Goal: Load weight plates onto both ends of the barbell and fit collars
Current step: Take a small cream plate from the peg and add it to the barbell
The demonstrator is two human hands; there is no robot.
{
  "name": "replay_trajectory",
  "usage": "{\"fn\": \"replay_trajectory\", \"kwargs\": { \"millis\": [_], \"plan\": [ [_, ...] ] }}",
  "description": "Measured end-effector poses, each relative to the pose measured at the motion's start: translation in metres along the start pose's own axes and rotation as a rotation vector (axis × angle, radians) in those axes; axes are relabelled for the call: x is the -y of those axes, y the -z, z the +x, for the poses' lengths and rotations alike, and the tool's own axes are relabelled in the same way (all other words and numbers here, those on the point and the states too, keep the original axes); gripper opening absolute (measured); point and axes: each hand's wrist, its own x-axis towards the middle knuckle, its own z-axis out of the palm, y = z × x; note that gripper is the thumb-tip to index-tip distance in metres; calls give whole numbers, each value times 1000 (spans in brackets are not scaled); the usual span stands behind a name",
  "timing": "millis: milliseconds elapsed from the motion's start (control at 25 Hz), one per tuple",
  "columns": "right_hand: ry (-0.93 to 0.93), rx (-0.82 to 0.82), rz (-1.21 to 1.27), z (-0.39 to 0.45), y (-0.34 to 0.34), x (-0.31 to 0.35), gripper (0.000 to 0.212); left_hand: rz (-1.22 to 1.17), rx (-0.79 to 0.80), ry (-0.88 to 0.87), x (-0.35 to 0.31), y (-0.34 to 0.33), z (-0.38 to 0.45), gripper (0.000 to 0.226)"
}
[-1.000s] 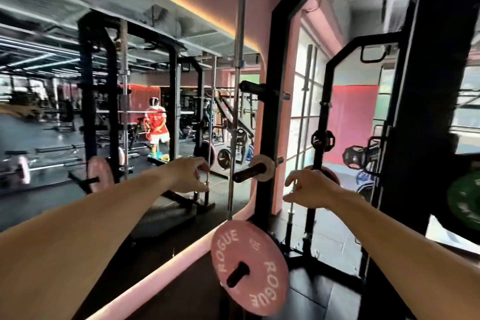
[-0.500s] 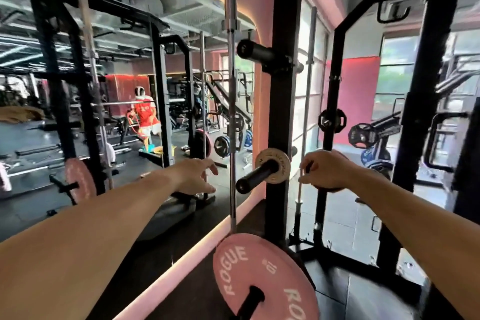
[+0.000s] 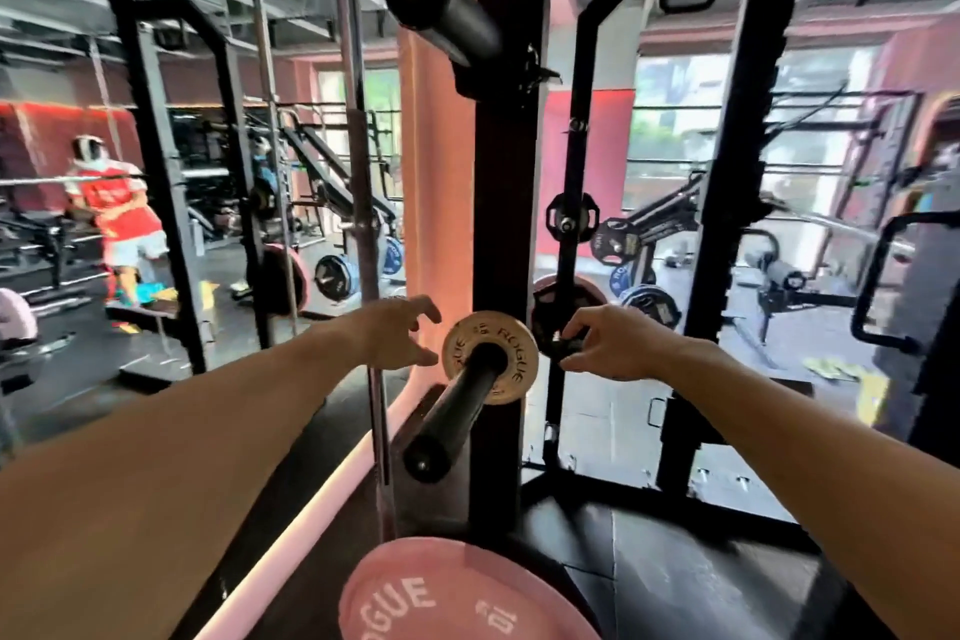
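Note:
A small tan Rogue plate sits on a black storage peg that sticks out of the black rack upright. My left hand is just left of the plate, fingers spread and curved, close to its rim and holding nothing. My right hand is just right of it, fingers bent, holding nothing; whether either hand touches the plate I cannot tell. A large pink Rogue plate hangs on a lower peg at the bottom. A steel barbell stands upright to the left of the rack upright.
An empty upper peg juts out overhead. A mirror on the left shows a person in red and more racks. Behind the upright stands another rack with black plates, and a pink-lit edge runs along the floor.
The view has closed in on the rack. Both hands have come together, from apart to either side of the small tan plate.

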Motion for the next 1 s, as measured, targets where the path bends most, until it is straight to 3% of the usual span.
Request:
{"fn": "replay_trajectory", "kwargs": {
  "millis": [200,360,440,560,720,1000],
  "plan": [
    [-59,-6,11,32,-10,24,46,-29,61,-101,15,-11,76,71],
    [-107,-14,-19,56,-36,50,43,125,207,-230,24,-28,108,34],
    [-121,-24,-49,64,-48,58,45,69,229,-274,30,-36,113,15],
    [-164,-54,-13,63,-56,66,36,-14,241,-346,37,-40,108,23],
    [-161,-12,3,38,-54,75,28,-73,261,-381,39,-35,80,10],
    [84,168,-128,-50,-37,117,26,7,449,-354,21,1,-23,14]
  ]
}}
